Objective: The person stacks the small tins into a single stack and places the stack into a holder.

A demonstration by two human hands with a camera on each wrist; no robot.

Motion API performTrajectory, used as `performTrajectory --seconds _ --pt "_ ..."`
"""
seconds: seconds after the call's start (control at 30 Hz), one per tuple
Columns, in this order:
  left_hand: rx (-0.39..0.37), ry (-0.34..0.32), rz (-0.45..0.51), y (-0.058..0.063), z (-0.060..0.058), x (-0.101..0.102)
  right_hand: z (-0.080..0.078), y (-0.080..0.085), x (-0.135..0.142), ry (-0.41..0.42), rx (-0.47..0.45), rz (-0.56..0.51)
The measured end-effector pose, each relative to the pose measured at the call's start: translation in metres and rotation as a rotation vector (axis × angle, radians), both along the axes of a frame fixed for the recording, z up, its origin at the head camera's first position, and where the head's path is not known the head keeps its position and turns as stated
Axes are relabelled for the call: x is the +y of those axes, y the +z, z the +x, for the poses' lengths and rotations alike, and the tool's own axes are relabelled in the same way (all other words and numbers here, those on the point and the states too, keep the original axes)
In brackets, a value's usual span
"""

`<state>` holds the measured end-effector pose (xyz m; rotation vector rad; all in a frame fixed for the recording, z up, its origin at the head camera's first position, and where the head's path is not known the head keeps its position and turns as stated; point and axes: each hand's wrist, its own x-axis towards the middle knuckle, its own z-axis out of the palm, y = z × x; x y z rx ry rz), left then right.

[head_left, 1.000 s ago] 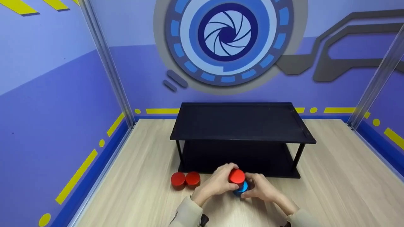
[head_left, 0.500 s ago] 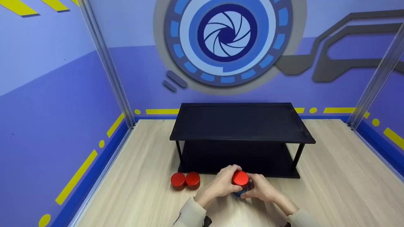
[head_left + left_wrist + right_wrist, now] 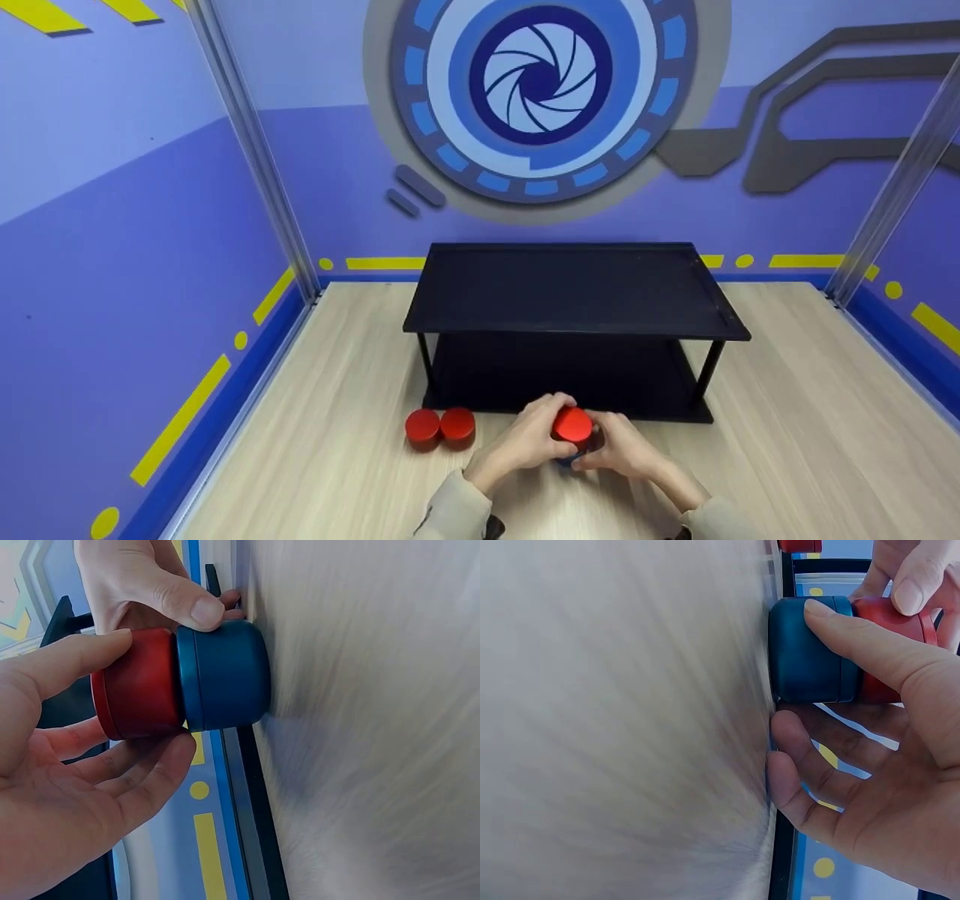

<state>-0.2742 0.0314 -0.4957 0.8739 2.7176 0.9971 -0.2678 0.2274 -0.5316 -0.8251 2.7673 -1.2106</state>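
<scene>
My left hand (image 3: 525,437) grips a small round red tin (image 3: 573,424) between thumb and fingers. The red tin is directly on top of a blue tin (image 3: 229,675) of like size, end to end, and in the left wrist view the two seem to touch. Around the blue tin, which stands upright on the table, curl the thumb and fingers of my right hand (image 3: 624,448). From the head view the blue tin (image 3: 568,460) is mostly hidden under the red one. Two more red tins, a left one (image 3: 423,430) and a right one (image 3: 458,429), stand side by side left of my hands.
Behind the hands stands a black two-level shelf (image 3: 574,289) with thin posts. Its lower board (image 3: 487,375) ends just past my fingertips. A wood-grain table (image 3: 337,360) lies beneath, with blue-purple panels (image 3: 315,165) around it.
The red tin in my left hand has shifted slightly right, over the blue tin, and covers its top. My right hand has stayed on the blue tin.
</scene>
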Motion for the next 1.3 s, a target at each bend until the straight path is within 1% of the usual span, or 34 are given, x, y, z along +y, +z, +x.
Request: performTrajectory --seconds 0.17,0.43,0.67,0.77,0.87,1.1,1.3 --pt "-0.011 0.002 0.015 0.0 0.001 -0.001 0.0 0.001 -0.001 -0.004 0.004 0.007" --pt "0.001 -0.004 0.037 0.0 0.004 -0.01 0.001 0.002 0.0 0.019 -0.046 -0.039" --pt "-0.047 0.033 0.094 0.001 0.007 -0.026 0.002 0.001 0.0 0.014 -0.032 -0.026" --pt "-0.04 0.065 0.108 0.002 0.007 -0.036 0.002 0.001 0.0 0.004 -0.021 -0.011" --pt "0.005 0.097 0.128 0.003 0.006 -0.047 0.001 0.002 -0.001 -0.011 -0.02 0.002" --pt "0.162 0.181 0.154 0.002 0.0 -0.074 0.001 0.002 -0.001 -0.022 -0.019 0.01" --pt "0.231 0.259 0.156 0.003 -0.004 -0.098 0.0 0.002 -0.001 -0.021 -0.026 0.018"
